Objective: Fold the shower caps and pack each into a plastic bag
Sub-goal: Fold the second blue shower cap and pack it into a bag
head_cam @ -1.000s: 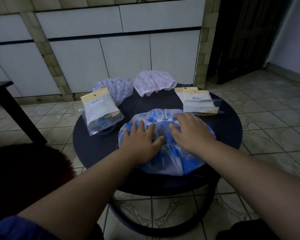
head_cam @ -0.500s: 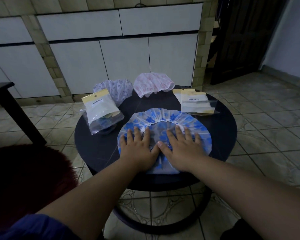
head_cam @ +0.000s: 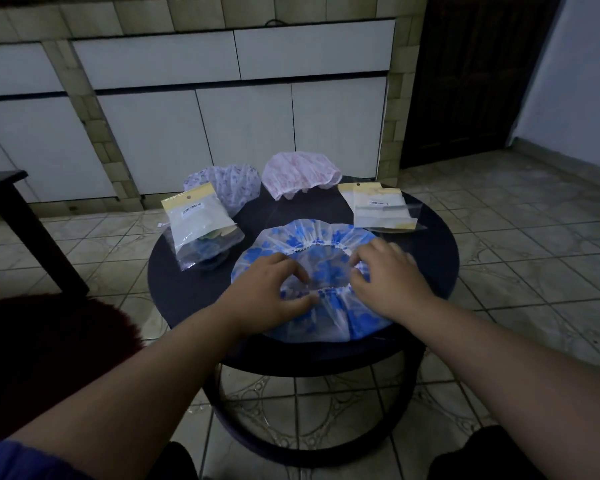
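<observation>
1. Blue cap (head_cam: 321, 271) is lying flat mid-table (head_cam: 187, 289), nearest me.
2. Left hand (head_cam: 269, 292) and right hand (head_cam: 385, 275) are pinching its elastic rim with curled fingers.
3. Risk: slick plastic slipping, so the fold is springing open.

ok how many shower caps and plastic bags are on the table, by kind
Loose shower caps: 3 – blue cap, lilac cap, pink cap
Packed bag: 1 – left bag
Empty bags: a flat stack, count unclear
Total: 4 countable, plus the stack

On the surface (head_cam: 430, 271), the flattened cap (head_cam: 312, 247) lay nearest the person, with a filled bag (head_cam: 201, 230) to its left, flat bags (head_cam: 381, 206) to its right, and two caps (head_cam: 243, 188) behind it.
</observation>
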